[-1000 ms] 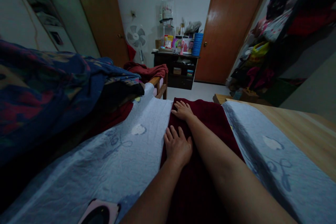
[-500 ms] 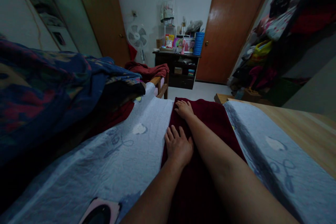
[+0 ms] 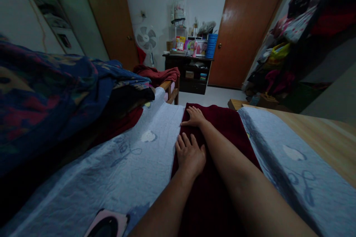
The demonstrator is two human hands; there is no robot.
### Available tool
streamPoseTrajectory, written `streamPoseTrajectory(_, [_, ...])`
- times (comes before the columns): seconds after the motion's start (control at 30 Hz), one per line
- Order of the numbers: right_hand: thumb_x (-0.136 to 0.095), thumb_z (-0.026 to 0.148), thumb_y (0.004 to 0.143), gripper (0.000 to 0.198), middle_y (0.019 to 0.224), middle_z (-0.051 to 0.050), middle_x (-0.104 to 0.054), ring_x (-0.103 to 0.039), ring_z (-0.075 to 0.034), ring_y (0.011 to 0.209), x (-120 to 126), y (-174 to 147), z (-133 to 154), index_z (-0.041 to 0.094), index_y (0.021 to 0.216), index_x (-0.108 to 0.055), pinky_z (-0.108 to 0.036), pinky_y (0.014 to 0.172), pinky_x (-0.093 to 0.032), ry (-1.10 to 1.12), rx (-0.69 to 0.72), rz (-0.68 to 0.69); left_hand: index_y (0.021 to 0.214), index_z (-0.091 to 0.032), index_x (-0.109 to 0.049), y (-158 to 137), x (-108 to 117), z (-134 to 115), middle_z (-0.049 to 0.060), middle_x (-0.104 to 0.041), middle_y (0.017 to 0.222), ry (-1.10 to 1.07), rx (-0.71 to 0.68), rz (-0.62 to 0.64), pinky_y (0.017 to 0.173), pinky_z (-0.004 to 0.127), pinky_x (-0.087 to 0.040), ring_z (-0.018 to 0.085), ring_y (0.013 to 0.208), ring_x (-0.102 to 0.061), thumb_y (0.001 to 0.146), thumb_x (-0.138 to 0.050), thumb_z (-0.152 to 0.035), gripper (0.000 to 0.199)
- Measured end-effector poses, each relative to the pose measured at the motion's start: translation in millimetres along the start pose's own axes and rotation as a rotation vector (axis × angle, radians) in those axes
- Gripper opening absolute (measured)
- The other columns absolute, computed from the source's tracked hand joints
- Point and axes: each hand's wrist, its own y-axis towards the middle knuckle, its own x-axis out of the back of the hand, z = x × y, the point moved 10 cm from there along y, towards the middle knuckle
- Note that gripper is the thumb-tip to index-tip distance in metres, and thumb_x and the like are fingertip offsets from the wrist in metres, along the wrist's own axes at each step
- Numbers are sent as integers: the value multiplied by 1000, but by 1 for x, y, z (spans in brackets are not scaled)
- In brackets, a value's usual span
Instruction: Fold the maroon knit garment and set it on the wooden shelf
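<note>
R hand's thumb has swung out to the left edge of the dark-red cloth vs. the prev. frame; L hand approx. unchanged. Both lie flat, fingers spread, gripping nothing, prob. so palms keep the cloth smooth w/o bunching. Cloth's directly under both, w/ pale-blue sheet on either side of it.

Dark red cloth, laid out flat, plain and long, on a pale blue patterned sheet
</note>
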Motion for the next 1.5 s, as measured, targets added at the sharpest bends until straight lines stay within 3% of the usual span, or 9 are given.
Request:
streamPoseTrajectory(0.27, [-62,61,77,67,141,-11,-49,-39,-29,130,25,-3,8,17,127,-55,-41,107,-27,-61,-17,-193,141,-9,-42,0,-1,0,26,-37,146,-7,-6,5,108,53,-24,42,137,-30,93,-35,-49,63])
streamPoseTrajectory(0.5, [-54,36,88,35,136,-7,-54,-44,-26,123,24,-3,8,21,120,-60,-40,103,-30,-86,-39,-223,144,-11,-39,0,0,1,23,-37,147,-5,-7,17,108,54,-25,42,136,-30,92,-35,-48,63])
streamPoseTrajectory(0.7, [-43,32,92,46,150,-4,-38,-26,-25,140,13,2,0,22,137,-46,-47,112,-19,-50,-65,-154,147,-26,-33,-1,-1,0,17,-38,148,-13,-27,18,107,56,-23,42,136,-31,93,-35,-50,59])
streamPoseTrajectory(0.8, [-41,42,92,54,156,-1,-25,-12,-27,144,7,3,-7,28,143,-36,-59,112,-11,-7,-120,-81,146,-27,-36,0,-2,1,16,-39,148,-9,-17,17,107,56,-23,42,136,-30,93,-34,-50,58])
streamPoseTrajectory(0.9, [-42,49,89,61,158,1,-19,-6,-28,145,2,5,-11,29,145,-32,-62,112,-7,42,-146,-38,145,-25,-37,-1,-2,1,17,-39,148,-11,-20,5,107,57,-23,42,136,-30,93,-34,-50,58])
streamPoseTrajectory(1.03, [-43,50,87,62,156,-3,-24,-12,-27,145,7,10,-17,25,144,-36,-57,113,-11,134,-140,-92,144,-23,-39,-1,-1,0,18,-41,146,-20,-22,-14,106,57,-24,43,136,-31,93,-35,-49,58])
streamPoseTrajectory(1.23, [-39,19,81,60,144,-7,-44,-35,-21,135,24,7,-28,18,141,-38,-42,110,-28,191,-116,-236,144,-24,-38,-2,2,-1,18,-40,147,-10,-14,-13,107,56,-24,41,137,-30,93,-35,-50,58])
streamPoseTrajectory(1.37, [-46,15,75,59,138,-9,-50,-42,-19,127,30,1,-28,15,135,-45,-34,109,-30,161,-89,-286,144,-24,-40,-2,3,-1,19,-41,146,-23,-10,-11,107,56,-25,42,136,-31,92,-37,-50,58])
streamPoseTrajectory(1.5, [-46,15,79,47,132,-10,-54,-43,-21,125,29,0,-29,14,125,-54,-34,108,-29,128,-115,-300,144,-23,-40,-2,4,-1,19,-41,146,-37,-15,-23,107,57,-25,42,136,-31,92,-38,-49,58])
